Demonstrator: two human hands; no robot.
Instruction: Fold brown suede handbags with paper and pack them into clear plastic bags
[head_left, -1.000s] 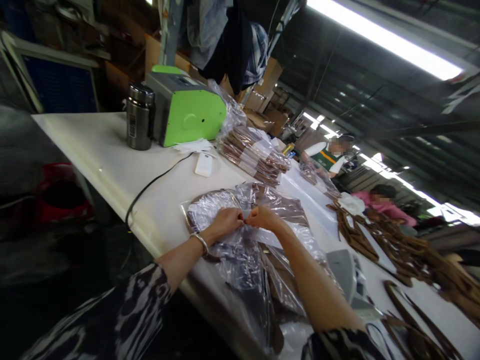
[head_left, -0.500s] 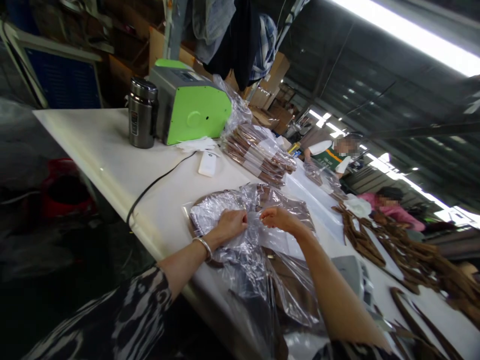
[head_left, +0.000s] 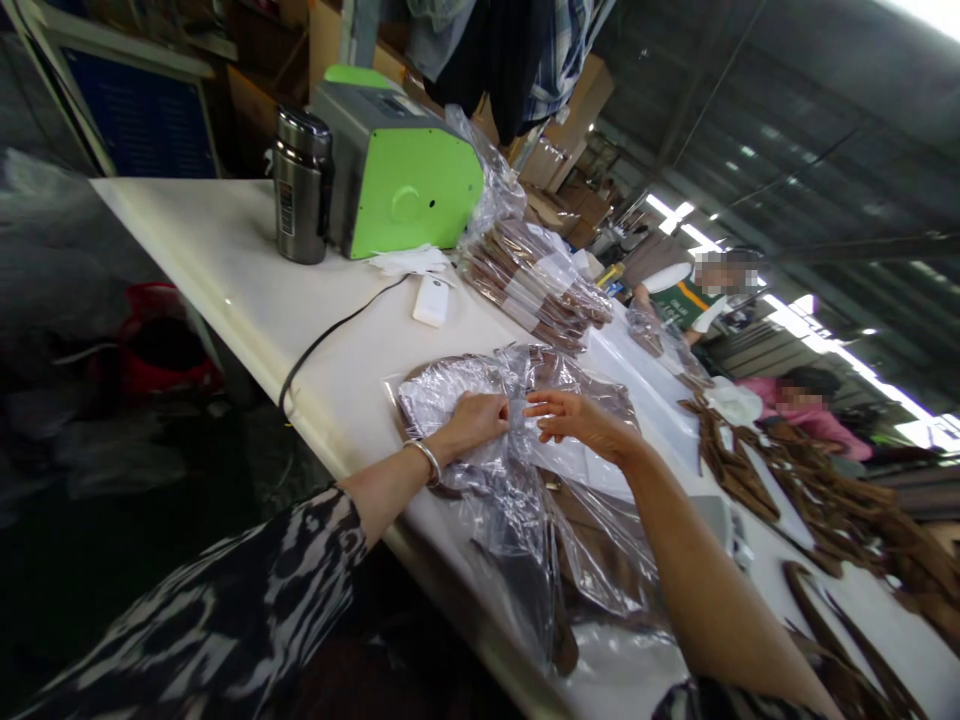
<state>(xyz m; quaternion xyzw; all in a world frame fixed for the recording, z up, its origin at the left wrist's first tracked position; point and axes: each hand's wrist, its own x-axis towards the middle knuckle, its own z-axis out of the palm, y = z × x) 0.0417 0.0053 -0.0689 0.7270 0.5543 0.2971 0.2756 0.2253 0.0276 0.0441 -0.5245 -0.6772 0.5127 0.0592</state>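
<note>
A clear plastic bag with a folded brown garment inside lies at the table's near edge, part of it hanging over. My left hand, with a bangle at the wrist, is closed on the crinkled film at the bag's middle. Just to its right my right hand hovers over the bag, fingers stretched out and apart, holding nothing. Whitish sheets show under the film near both hands.
On the white table stand a steel flask and a green-grey machine. A white phone-like device, a black cable and a stack of bagged garments lie beyond the bag. Brown straps lie right; two people work farther back.
My right hand's fingers have spread from a more bent pose. The left hand keeps its grip on the bag. The whole view has shifted slightly, so things appear higher and farther right.
</note>
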